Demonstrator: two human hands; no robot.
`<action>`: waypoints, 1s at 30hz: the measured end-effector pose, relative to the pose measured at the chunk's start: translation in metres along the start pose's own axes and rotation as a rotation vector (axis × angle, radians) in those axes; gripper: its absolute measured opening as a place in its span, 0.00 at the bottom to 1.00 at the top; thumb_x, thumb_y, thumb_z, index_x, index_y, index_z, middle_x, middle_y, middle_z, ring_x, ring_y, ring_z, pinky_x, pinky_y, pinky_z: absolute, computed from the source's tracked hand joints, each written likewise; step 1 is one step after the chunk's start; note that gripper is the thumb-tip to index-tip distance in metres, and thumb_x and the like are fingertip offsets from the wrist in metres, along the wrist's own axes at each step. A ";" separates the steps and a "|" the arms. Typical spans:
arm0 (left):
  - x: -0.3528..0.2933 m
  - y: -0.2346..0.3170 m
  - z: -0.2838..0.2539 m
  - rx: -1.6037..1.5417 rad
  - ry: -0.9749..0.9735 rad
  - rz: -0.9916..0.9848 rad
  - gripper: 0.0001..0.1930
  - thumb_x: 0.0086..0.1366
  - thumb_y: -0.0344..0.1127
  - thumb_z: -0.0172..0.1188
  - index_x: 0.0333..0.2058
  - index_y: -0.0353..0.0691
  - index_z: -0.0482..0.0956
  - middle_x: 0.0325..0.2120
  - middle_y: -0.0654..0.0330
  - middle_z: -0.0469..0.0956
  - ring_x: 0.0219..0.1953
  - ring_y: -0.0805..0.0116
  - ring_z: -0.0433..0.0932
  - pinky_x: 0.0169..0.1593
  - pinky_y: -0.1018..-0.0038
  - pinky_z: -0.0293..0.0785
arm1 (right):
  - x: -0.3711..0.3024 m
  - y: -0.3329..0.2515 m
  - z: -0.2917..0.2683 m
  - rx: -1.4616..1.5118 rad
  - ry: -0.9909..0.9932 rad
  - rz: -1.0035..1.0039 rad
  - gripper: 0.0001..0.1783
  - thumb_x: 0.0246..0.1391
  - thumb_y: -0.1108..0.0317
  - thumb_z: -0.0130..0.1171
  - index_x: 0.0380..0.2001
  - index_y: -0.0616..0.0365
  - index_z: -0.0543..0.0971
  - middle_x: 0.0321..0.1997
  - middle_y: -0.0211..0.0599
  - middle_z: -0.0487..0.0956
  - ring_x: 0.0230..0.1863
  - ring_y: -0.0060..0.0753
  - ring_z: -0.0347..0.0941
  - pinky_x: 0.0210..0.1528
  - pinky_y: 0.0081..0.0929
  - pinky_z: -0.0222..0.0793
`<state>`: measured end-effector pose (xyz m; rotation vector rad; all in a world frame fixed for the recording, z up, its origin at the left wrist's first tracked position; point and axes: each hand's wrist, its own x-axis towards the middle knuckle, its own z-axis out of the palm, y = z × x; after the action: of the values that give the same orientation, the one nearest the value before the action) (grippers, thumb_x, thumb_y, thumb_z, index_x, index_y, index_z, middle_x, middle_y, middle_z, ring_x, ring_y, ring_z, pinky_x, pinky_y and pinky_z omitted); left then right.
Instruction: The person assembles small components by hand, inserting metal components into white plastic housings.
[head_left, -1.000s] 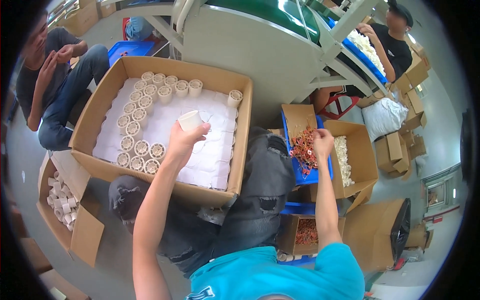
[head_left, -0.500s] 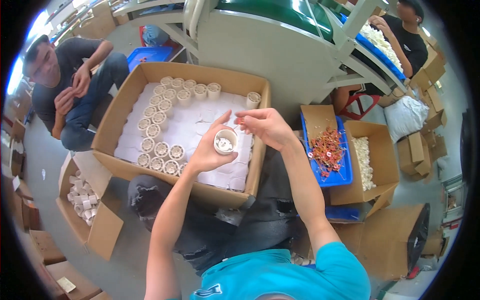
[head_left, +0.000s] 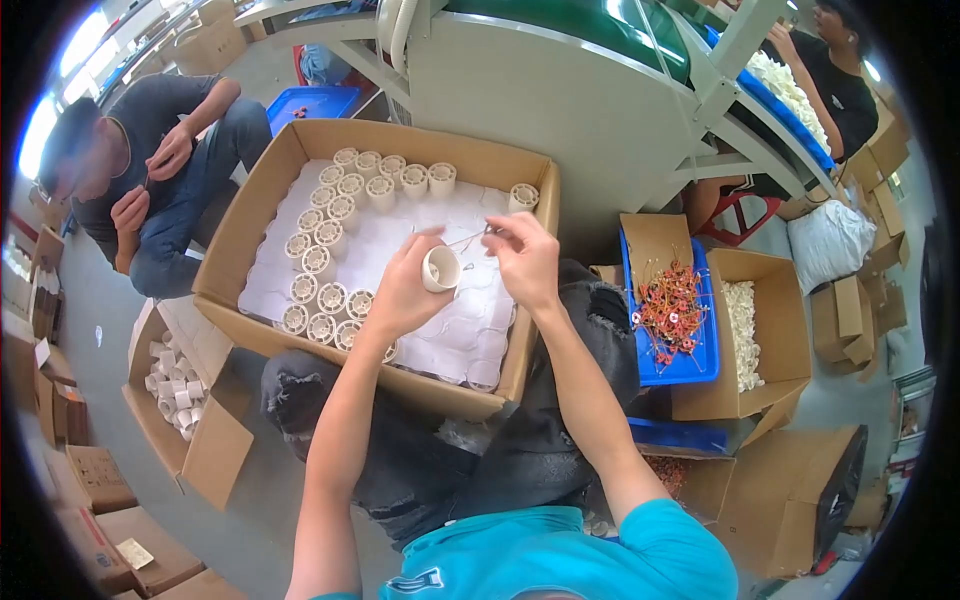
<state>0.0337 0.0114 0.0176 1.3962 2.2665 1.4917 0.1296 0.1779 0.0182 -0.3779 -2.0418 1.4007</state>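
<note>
My left hand (head_left: pixel 408 290) is closed around a small white plastic cup (head_left: pixel 441 270), its mouth facing up and toward me. A pale part shows faintly inside the cup. Just to the right, my right hand (head_left: pixel 527 262) pinches a thin wire (head_left: pixel 466 240) that runs toward my left fingertips. Whether those fingertips grip the wire's far end, I cannot tell. Both hands are over a large cardboard box (head_left: pixel 225 318), where several white ribbed cylinders (head_left: pixel 343 208) stand upright on a white layer along the left and far sides.
Right of my knee is a blue tray (head_left: pixel 708 350) of red-and-yellow wired parts (head_left: pixel 670 308), beside a carton (head_left: pixel 783 345) of small white pieces. A carton (head_left: pixel 228 455) of white tubes lies at left. Two people sit nearby, at left and far right. A machine (head_left: pixel 540 130) stands ahead.
My right hand has shifted and turned, and a wire now stretches between my hands where a small reddish piece showed at my fingertips. The cup has tilted. The whole view has shifted slightly.
</note>
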 end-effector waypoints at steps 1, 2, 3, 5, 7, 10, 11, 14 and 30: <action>0.003 -0.005 0.001 0.093 0.104 0.109 0.21 0.46 0.26 0.71 0.40 0.37 0.75 0.35 0.53 0.80 0.38 0.59 0.80 0.43 0.68 0.75 | 0.000 -0.003 0.000 0.004 0.117 -0.119 0.12 0.48 0.82 0.63 0.39 0.66 0.82 0.37 0.38 0.79 0.31 0.27 0.80 0.34 0.21 0.76; 0.004 -0.010 0.000 0.188 0.208 0.218 0.21 0.48 0.27 0.72 0.40 0.36 0.75 0.34 0.54 0.79 0.36 0.63 0.79 0.43 0.70 0.75 | 0.000 -0.006 0.001 0.011 0.234 -0.239 0.12 0.47 0.83 0.63 0.38 0.66 0.82 0.37 0.38 0.79 0.30 0.27 0.80 0.33 0.20 0.76; 0.003 -0.010 -0.001 0.194 0.212 0.214 0.21 0.48 0.27 0.72 0.40 0.36 0.75 0.34 0.54 0.79 0.36 0.63 0.79 0.43 0.70 0.75 | 0.000 -0.010 0.000 0.066 0.300 -0.300 0.12 0.47 0.85 0.63 0.38 0.67 0.82 0.38 0.37 0.79 0.31 0.26 0.79 0.33 0.20 0.76; 0.002 -0.010 -0.002 0.021 0.245 0.014 0.23 0.46 0.28 0.75 0.42 0.40 0.74 0.38 0.55 0.79 0.41 0.52 0.77 0.48 0.63 0.71 | -0.008 -0.022 -0.005 0.180 0.271 -0.325 0.11 0.49 0.87 0.61 0.38 0.70 0.81 0.41 0.39 0.78 0.32 0.26 0.78 0.34 0.19 0.77; 0.000 -0.012 -0.001 0.012 0.296 0.017 0.24 0.46 0.29 0.75 0.42 0.40 0.75 0.37 0.56 0.78 0.40 0.53 0.77 0.46 0.63 0.72 | -0.016 -0.027 -0.004 0.262 0.231 -0.320 0.11 0.50 0.87 0.61 0.38 0.70 0.81 0.41 0.39 0.78 0.33 0.26 0.77 0.34 0.19 0.77; 0.000 -0.011 0.001 -0.017 0.360 0.050 0.24 0.46 0.29 0.76 0.42 0.40 0.75 0.36 0.57 0.78 0.39 0.55 0.77 0.44 0.65 0.73 | -0.022 -0.029 0.005 0.329 0.131 -0.342 0.11 0.50 0.87 0.61 0.39 0.70 0.81 0.42 0.41 0.77 0.35 0.27 0.77 0.34 0.20 0.78; 0.000 -0.011 0.001 -0.034 0.379 0.077 0.24 0.46 0.28 0.76 0.42 0.40 0.75 0.36 0.57 0.78 0.38 0.56 0.77 0.43 0.65 0.73 | -0.023 -0.029 0.006 0.342 0.111 -0.338 0.12 0.50 0.87 0.62 0.40 0.70 0.81 0.42 0.41 0.77 0.35 0.27 0.77 0.34 0.20 0.78; 0.001 -0.009 -0.001 -0.001 0.412 0.145 0.24 0.45 0.27 0.76 0.41 0.39 0.75 0.37 0.57 0.78 0.39 0.57 0.77 0.42 0.66 0.74 | -0.022 -0.030 0.008 0.354 0.083 -0.329 0.13 0.50 0.87 0.62 0.40 0.69 0.81 0.41 0.41 0.77 0.35 0.27 0.77 0.33 0.20 0.78; 0.000 -0.011 0.002 0.112 0.359 0.264 0.24 0.44 0.28 0.75 0.41 0.40 0.75 0.38 0.55 0.78 0.40 0.53 0.76 0.46 0.63 0.71 | -0.025 -0.034 0.018 -0.035 0.086 -0.415 0.13 0.42 0.80 0.68 0.35 0.62 0.84 0.39 0.39 0.79 0.37 0.35 0.79 0.35 0.26 0.77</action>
<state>0.0283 0.0116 0.0077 1.6270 2.4805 1.8547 0.1412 0.1374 0.0362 -0.0210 -1.9372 1.0781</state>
